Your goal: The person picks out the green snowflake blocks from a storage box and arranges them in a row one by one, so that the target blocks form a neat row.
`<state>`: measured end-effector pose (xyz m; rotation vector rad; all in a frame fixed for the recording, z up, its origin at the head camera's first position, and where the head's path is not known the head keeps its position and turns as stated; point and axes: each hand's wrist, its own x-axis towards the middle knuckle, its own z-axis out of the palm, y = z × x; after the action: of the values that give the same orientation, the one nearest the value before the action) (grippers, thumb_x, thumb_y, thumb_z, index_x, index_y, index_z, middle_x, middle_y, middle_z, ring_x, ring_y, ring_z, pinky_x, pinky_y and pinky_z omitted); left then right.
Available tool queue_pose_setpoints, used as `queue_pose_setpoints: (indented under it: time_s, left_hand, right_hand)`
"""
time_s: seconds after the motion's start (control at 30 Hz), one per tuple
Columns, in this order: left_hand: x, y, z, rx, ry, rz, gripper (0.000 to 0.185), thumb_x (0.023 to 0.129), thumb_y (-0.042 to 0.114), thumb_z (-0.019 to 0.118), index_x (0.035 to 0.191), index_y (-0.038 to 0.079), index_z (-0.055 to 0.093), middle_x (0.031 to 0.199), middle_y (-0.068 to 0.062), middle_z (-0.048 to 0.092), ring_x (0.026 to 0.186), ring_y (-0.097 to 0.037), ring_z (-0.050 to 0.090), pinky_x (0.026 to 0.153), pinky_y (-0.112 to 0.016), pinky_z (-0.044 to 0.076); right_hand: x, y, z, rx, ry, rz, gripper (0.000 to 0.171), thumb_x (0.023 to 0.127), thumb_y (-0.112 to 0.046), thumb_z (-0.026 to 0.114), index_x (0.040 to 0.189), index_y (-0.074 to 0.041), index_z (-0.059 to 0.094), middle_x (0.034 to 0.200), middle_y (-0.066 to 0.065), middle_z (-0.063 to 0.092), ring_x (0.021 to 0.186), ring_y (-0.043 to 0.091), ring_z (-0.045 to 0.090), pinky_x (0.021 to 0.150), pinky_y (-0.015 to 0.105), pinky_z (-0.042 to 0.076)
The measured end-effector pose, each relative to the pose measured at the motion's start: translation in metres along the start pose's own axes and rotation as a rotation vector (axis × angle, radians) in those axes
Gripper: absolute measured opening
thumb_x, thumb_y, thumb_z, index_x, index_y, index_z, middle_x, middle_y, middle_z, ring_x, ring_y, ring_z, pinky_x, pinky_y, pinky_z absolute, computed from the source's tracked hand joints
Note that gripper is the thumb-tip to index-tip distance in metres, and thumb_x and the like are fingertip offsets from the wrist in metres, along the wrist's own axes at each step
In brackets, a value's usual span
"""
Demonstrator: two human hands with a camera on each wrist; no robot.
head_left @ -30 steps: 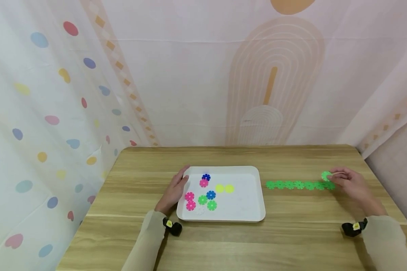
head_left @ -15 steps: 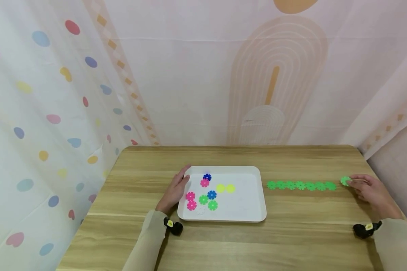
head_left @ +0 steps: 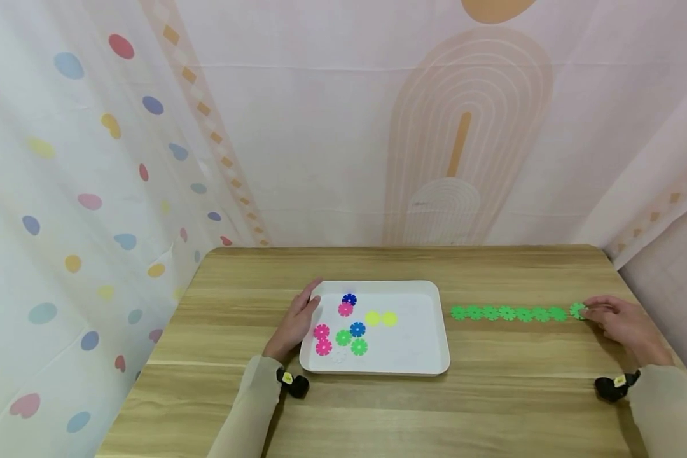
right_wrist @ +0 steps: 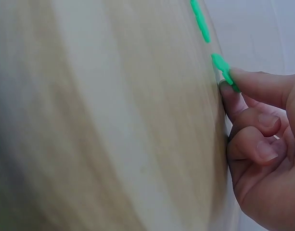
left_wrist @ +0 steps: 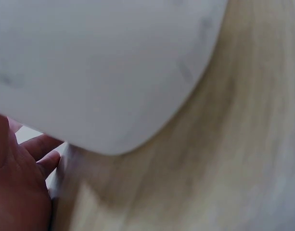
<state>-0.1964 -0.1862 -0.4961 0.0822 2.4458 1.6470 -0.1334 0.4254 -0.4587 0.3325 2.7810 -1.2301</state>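
My left hand (head_left: 299, 316) lies open, its straight fingers against the left rim of a white tray (head_left: 418, 359); in the left wrist view the hand (left_wrist: 19, 187) sits beside the tray's corner (left_wrist: 104, 72). The tray holds several flat flower-shaped discs: pink (head_left: 323, 346), green (head_left: 359, 346), blue (head_left: 357, 329) and yellow (head_left: 389, 318). A row of green discs (head_left: 506, 313) runs across the table to the right of the tray. My right hand (head_left: 592, 311) pinches a green disc (head_left: 577, 310) at the row's right end, low on the table. The right wrist view shows the fingertips (right_wrist: 231, 94) on that disc (right_wrist: 223, 67).
The wooden table (head_left: 378, 413) is backed by patterned curtains on the left, back and right. Its right edge (head_left: 672, 343) lies close to my right hand. Bare wood stretches in front of the tray and behind the row.
My right hand carried the green disc from over the row's end to the right, then brought it down at the row's right end. The left hand and the tray stayed still.
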Motion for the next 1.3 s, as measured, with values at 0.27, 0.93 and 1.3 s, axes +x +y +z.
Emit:
queue_pose_setpoints:
  time_s: [0.27, 0.93, 1.3]
  left_hand:
    - [-0.001, 0.001, 0.0, 0.018, 0.005, 0.022, 0.048, 0.108, 0.035, 0.033, 0.156, 0.033, 0.03, 0.163, 0.0, 0.024, 0.152, -0.027, 0.012, 0.122, -0.057, 0.009]
    - [-0.002, 0.003, 0.0, -0.001, 0.001, 0.045, 0.047, 0.109, 0.033, 0.033, 0.156, 0.031, 0.03, 0.163, 0.0, 0.024, 0.152, -0.026, 0.012, 0.122, -0.055, 0.006]
    - [0.002, 0.005, -0.002, 0.027, -0.025, 0.002, 0.049, 0.11, 0.026, 0.03, 0.158, 0.022, 0.026, 0.166, -0.003, 0.016, 0.153, -0.027, 0.006, 0.123, -0.053, -0.002]
  right_hand:
    - [-0.002, -0.004, -0.002, -0.055, -0.004, -0.007, 0.048, 0.098, -0.036, 0.06, 0.121, 0.005, 0.056, 0.091, -0.013, 0.06, 0.074, 0.0, 0.051, 0.06, 0.023, 0.048]
    - [-0.002, -0.007, 0.001, -0.098, 0.03, -0.077, 0.044, 0.098, -0.033, 0.062, 0.117, 0.007, 0.058, 0.092, -0.004, 0.062, 0.074, 0.0, 0.049, 0.06, 0.022, 0.044]
    - [0.012, -0.064, 0.013, -0.066, -0.085, -0.142, 0.052, 0.099, -0.037, 0.061, 0.128, 0.004, 0.053, 0.107, 0.004, 0.064, 0.086, -0.002, 0.052, 0.07, 0.025, 0.046]
